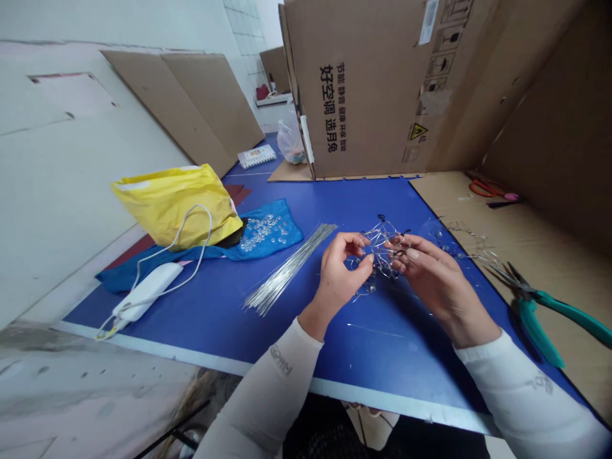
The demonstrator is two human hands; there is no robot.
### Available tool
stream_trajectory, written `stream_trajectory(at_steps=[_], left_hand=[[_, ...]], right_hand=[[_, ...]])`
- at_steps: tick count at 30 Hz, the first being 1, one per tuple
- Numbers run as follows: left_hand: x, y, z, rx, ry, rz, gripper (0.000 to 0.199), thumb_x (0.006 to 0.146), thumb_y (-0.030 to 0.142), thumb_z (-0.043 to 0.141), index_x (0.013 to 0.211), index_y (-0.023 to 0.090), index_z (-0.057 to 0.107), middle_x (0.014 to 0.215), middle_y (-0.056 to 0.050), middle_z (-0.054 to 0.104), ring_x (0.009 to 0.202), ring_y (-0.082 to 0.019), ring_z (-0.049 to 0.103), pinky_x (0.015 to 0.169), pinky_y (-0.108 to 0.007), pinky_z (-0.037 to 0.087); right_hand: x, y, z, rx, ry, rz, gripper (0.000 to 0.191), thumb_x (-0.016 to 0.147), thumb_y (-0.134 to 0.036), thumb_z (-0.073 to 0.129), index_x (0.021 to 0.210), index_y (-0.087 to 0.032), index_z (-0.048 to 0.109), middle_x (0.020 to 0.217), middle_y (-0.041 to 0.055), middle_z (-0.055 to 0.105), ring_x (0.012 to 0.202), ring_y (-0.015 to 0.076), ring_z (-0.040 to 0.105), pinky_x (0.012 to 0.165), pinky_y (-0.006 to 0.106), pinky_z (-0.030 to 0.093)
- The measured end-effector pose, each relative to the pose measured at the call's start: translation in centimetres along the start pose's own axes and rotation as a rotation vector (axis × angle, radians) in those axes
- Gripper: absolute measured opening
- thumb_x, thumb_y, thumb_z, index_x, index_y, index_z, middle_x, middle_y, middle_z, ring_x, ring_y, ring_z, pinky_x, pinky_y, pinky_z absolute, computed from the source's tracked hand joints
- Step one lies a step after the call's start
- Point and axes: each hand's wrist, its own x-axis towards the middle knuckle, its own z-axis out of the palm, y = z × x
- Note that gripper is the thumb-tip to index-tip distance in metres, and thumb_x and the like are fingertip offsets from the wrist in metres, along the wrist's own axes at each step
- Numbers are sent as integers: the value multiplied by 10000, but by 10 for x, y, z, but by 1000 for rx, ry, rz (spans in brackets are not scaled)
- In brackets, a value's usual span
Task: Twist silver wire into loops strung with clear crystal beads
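Between my two hands is a tangled piece of bent silver wire (381, 245) with clear beads and a few small black tips. My left hand (342, 264) curls at its left side, thumb and fingers closed on the wire edge. On the other side my right hand (433, 274) pinches it between thumb and fingers. More wire with clear beads hangs below, close to the blue tabletop (306, 338). A bundle of straight silver wires (291, 268) lies left of my left hand. One loose short wire (375, 330) rests on the table nearer me.
Clear beads (265, 233) lie on a blue cloth (287, 220) beside a yellow bag (176, 204). A white power strip (148, 293) sits at the left. Green-handled pliers (528, 296) and orange scissors (488, 187) lie on cardboard at right. A large cardboard box (373, 89) stands behind.
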Motion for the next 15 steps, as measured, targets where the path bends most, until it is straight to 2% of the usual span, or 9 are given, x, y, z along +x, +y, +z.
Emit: stream_trajectory(at_steps=[6, 11, 15], left_hand=[[5, 4, -5, -326, 12, -188, 152, 808, 182, 627, 898, 199, 506, 1012, -46, 597, 914, -137, 589, 834, -293, 511], [7, 7, -6, -349, 21, -243, 124, 828, 186, 618, 871, 197, 502, 1009, -39, 597, 836, -112, 581, 849, -301, 518], [7, 5, -4, -317, 72, -236, 157, 837, 198, 644, 955, 196, 541, 1041, -39, 585, 896, -124, 583, 846, -298, 524]], right_hand=[[2, -3, -3, -38, 24, -50, 138, 856, -388, 700, 930, -277, 737, 1035, 50, 748, 892, 216, 685, 823, 393, 545], [6, 0, -7, -71, 53, -74, 161, 775, -298, 787, 921, -286, 720, 900, 18, 711, 783, 190, 643, 775, 383, 522], [6, 0, -7, 2, 77, -56, 124, 768, -266, 784, 881, -284, 735, 851, 4, 680, 749, 173, 614, 761, 367, 512]])
